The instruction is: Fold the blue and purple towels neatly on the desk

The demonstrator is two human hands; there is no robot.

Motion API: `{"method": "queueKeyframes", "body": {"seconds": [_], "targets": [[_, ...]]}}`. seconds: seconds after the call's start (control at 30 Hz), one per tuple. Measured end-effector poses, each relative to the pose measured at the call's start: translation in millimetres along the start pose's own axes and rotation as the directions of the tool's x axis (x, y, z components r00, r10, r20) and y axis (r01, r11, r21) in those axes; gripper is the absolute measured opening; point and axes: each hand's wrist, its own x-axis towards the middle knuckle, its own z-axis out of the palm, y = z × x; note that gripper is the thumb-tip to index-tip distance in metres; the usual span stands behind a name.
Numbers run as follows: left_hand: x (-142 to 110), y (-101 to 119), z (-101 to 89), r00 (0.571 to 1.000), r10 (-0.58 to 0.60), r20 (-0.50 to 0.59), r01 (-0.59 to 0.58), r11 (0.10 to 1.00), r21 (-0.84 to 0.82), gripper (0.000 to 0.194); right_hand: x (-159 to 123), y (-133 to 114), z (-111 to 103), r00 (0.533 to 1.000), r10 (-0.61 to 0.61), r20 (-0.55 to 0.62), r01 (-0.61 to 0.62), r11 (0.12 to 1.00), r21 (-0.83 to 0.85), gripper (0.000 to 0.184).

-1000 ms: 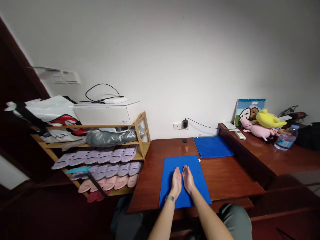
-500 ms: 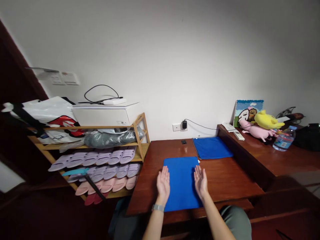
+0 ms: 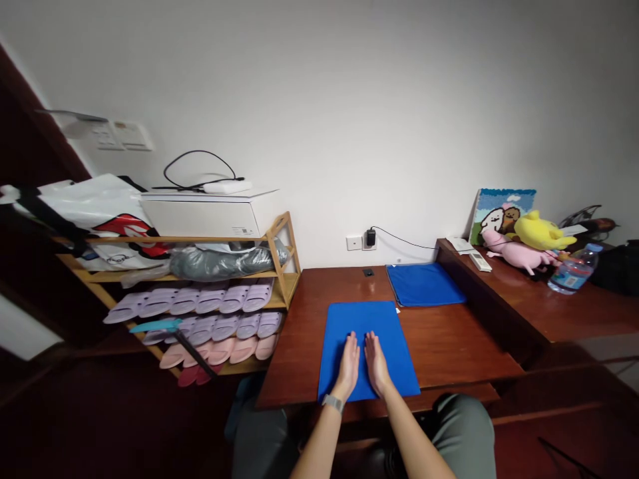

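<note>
A blue cloth-like mat (image 3: 394,346) lies flat near the front edge of the brown wooden desk (image 3: 304,346). Over its middle, my left hand (image 3: 348,364) is held with straight fingers, the palm turned inward. My right hand (image 3: 377,364) faces it a short gap away, fingers also stretched out. Both hands are empty. Whether their lower edges touch the mat I cannot tell. A second blue cloth piece (image 3: 424,285) rests at the back right of the desk.
A wooden rack (image 3: 284,266) with several pairs of slippers (image 3: 232,296) and a white box (image 3: 204,216) stands left. On the raised right ledge are a pink plush toy (image 3: 516,253), a yellow one (image 3: 542,233) and a water bottle (image 3: 574,269). A charger (image 3: 371,237) is plugged into the wall.
My hands have come inward from the mat's sides to its middle, palms turning to face each other. The camera view has shifted slightly.
</note>
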Motion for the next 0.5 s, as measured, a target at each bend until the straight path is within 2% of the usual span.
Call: {"method": "queueKeyframes", "body": {"seconds": [0.1,0.2,0.27,0.3,0.37,0.4,0.43,0.5], "targets": [[-1,-3,-29.9,0.996,-0.028,-0.087,0.017,0.992,-0.124,0.068,2,-3,-41,0.998,-0.001,-0.066,0.001,1.0,0.009,0.111],[-5,-3,-70.5,0.988,-0.031,-0.149,0.004,0.984,-0.18,0.067,4,-9,-91,0.983,0.029,-0.181,-0.028,1.0,0.009,0.113],[-7,-1,-95.1,0.96,-0.002,-0.28,-0.032,0.993,-0.116,0.066,6,-15,-113,0.965,0.047,-0.257,-0.047,0.999,0.006,0.113],[-7,2,-103.3,0.927,0.016,-0.375,-0.046,0.996,-0.071,0.066,6,-17,-116,0.958,0.045,-0.282,-0.045,0.999,0.006,0.113],[-10,7,-105.9,0.861,0.065,-0.505,-0.068,0.998,0.013,0.065,3,-19,-107,0.953,0.004,-0.302,0.002,1.0,0.02,0.11],[-13,9,-99.0,0.86,0.092,-0.501,-0.085,0.996,0.037,0.065,0,-18,-94,0.956,-0.031,-0.292,0.043,0.998,0.035,0.108],[-16,10,-86.6,0.884,0.122,-0.451,-0.111,0.993,0.05,0.064,-5,-16,-78,0.962,-0.07,-0.264,0.086,0.995,0.048,0.106],[-25,10,-49.1,0.952,0.186,-0.243,-0.175,0.982,0.068,0.064,-17,-8,-40,0.981,-0.14,-0.136,0.151,0.986,0.071,0.097]]}}
